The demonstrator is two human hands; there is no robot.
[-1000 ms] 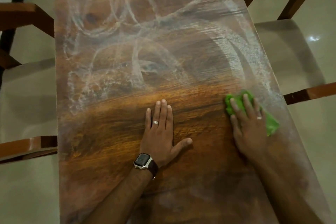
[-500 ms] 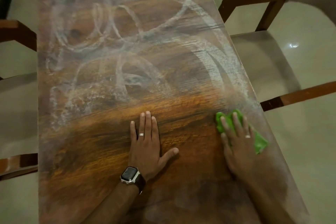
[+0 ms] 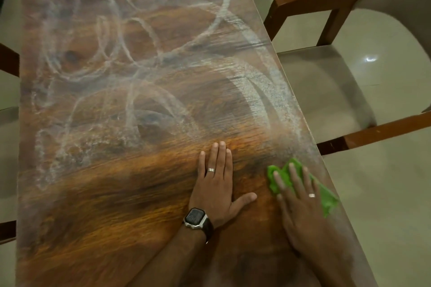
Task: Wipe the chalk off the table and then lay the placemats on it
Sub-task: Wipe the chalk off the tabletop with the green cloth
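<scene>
A long wooden table (image 3: 105, 205) fills the view. White chalk loops (image 3: 144, 37) cover its far half, with smeared chalk (image 3: 263, 91) along the right side; the near part shows bare wood. My right hand (image 3: 300, 207) presses flat on a green cloth (image 3: 326, 198) near the table's right edge, fingers spread over it. My left hand (image 3: 217, 184), with a ring and a wristwatch, lies flat and empty on the wood just left of the cloth. No placemats are in view.
A wooden chair with a pale seat (image 3: 331, 91) stands close to the table's right edge, its armrest (image 3: 382, 130) near the cloth. Chair parts (image 3: 8, 60) show at the left edge. Pale tiled floor (image 3: 384, 228) surrounds the table.
The view has swung left, so both hands now sit further right and lower in frame. My right hand has slid the cloth a little toward me along the right edge. My left hand stays planted.
</scene>
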